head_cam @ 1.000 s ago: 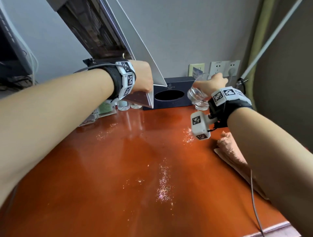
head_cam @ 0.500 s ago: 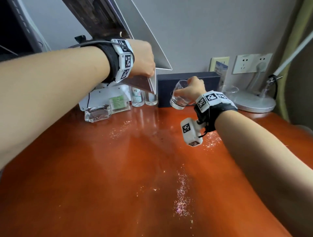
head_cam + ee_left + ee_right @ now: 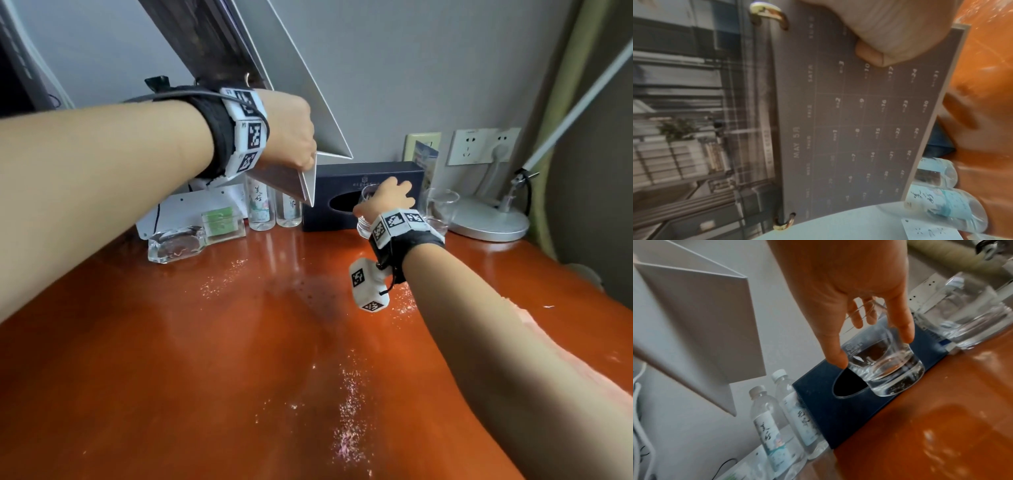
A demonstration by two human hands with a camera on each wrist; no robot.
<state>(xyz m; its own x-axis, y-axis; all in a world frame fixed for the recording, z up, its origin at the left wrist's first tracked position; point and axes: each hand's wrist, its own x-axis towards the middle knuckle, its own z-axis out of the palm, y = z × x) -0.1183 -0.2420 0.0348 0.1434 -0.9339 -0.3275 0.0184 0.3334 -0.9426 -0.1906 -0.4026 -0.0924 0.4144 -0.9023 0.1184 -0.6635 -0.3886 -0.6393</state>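
Clear glass (image 3: pixel 885 368) is pinched from above by my right grip (image 3: pixel 385 198), low before the box (image 3: pixel 342 178), beside a second glass (image 3: pixel 440 205); I judge it almost set on the counter (image 3: pixel 205 359). My left grip (image 3: pixel 291 130) clasps the calendar (image 3: pixel 859 129) in the air, not yet placed.

A glossy orange desk (image 3: pixel 205 342) meets a grey wall (image 3: pixel 411 68) bearing white sockets (image 3: pixel 479 145) above a lamp base (image 3: pixel 489 222).

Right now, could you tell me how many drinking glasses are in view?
2: a held glass in the right hand, a second glass beside the lamp base.
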